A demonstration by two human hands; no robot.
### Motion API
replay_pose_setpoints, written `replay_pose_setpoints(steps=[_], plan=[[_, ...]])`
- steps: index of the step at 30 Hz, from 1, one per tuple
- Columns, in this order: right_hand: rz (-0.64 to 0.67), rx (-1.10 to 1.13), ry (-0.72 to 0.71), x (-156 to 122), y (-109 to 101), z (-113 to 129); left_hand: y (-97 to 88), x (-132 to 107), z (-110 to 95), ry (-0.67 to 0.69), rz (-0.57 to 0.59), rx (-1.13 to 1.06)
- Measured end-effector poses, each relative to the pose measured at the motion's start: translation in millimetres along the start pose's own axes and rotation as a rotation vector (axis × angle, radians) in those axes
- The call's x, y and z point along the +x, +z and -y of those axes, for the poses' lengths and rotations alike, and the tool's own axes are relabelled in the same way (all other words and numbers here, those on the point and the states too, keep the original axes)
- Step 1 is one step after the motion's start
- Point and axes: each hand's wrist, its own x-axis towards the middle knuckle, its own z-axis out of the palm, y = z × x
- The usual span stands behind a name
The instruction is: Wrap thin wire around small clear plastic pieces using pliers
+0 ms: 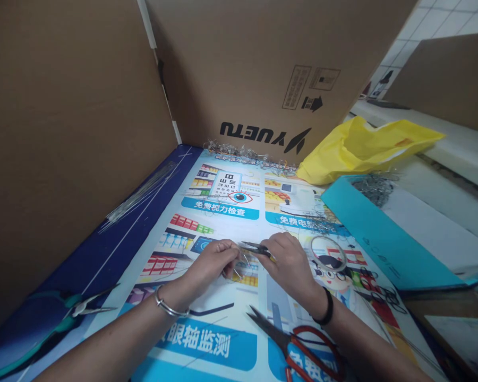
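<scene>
My left hand (pixel 219 258) is closed in a pinch on a thin piece of bent wire (pixel 245 260), whose loose ends stick out below the fingers. Wrapped around the handles of small dark-jawed pliers (pixel 257 248), my right hand (pixel 287 260) faces the left one. The plier jaws point left and reach the wire near my left fingertips; whether they grip it I cannot tell. Red-handled scissors (pixel 279 337) lie below my right hand, blades toward the upper left. Green-handled pliers (pixel 69 318) rest at the lower left with jaws apart.
Tall cardboard panels (pixel 239 69) stand at the left and back. Straight wires (pixel 139 196) lie along the left edge, tangled wire scraps (pixel 242 151) at the back. A wire coil (pixel 329 253), yellow bag (pixel 354 148), turquoise box (pixel 374 239) and dark cords (pixel 382 292) are at the right.
</scene>
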Motion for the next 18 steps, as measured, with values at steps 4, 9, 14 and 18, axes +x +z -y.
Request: replay_pose_setpoints(steps=[4, 9, 14, 18], plan=[[-0.023, 0.041, -0.016, -0.4, 1.6, -2.2, 0.9, -0.6, -3.0, -0.027, -0.005, -0.031], [-0.065, 0.062, -0.02, -0.9, 5.5, -7.6, 1.7, -1.8, -6.5, -0.034, 0.02, -0.067], [-0.041, 0.094, -0.087, 1.1, 3.3, -6.1, 0.9, -1.5, -6.3, -0.069, 0.054, -0.049], [-0.01, 0.042, -0.153, 2.5, -2.2, -3.3, 0.0, -1.5, -6.4, -0.065, 0.069, -0.033]])
